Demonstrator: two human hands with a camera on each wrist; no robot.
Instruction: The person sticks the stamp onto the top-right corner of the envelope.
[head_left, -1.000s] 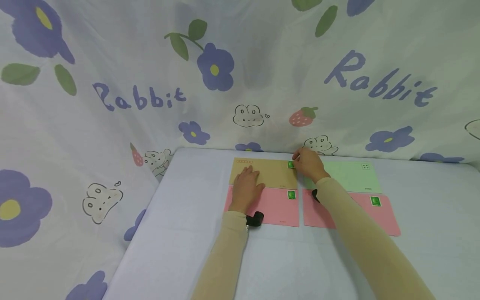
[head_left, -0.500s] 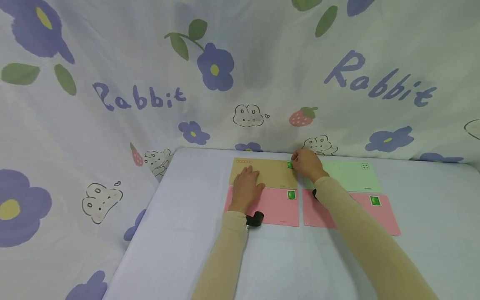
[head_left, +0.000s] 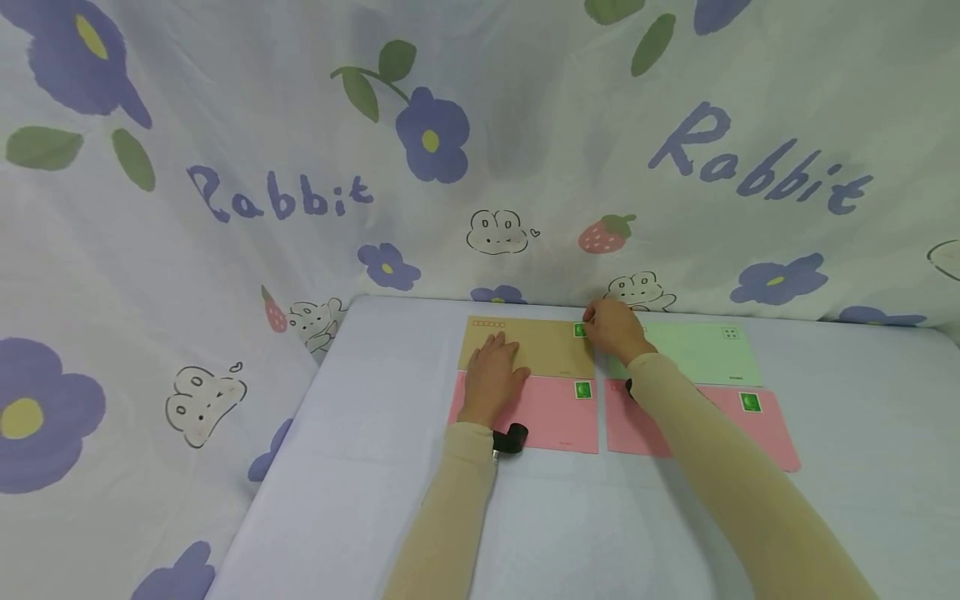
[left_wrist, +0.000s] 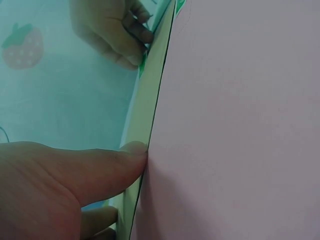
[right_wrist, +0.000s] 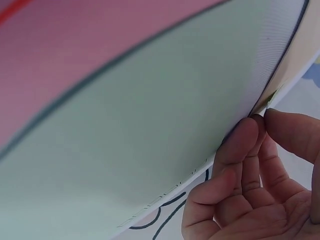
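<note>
Stamp (head_left: 580,330) of green print was at the corner of the tan envelope (head_left: 551,346), just left of the right hand (head_left: 615,328), whose thumb and finger seemed clamped on its edge. The left hand (head_left: 492,379) rested with fingers somewhat apart on this envelope and on the pink envelope (head_left: 558,417) nearer to its wrist. I judged the small piece very light, thin and easy to crease, so its rim was the best hold. The tan paper probably could slide on the surface (head_left: 375,417).

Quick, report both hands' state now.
Left hand: open, resting on the brown envelope.
Right hand: closed, pinching the green stamp at that envelope's corner.
</note>
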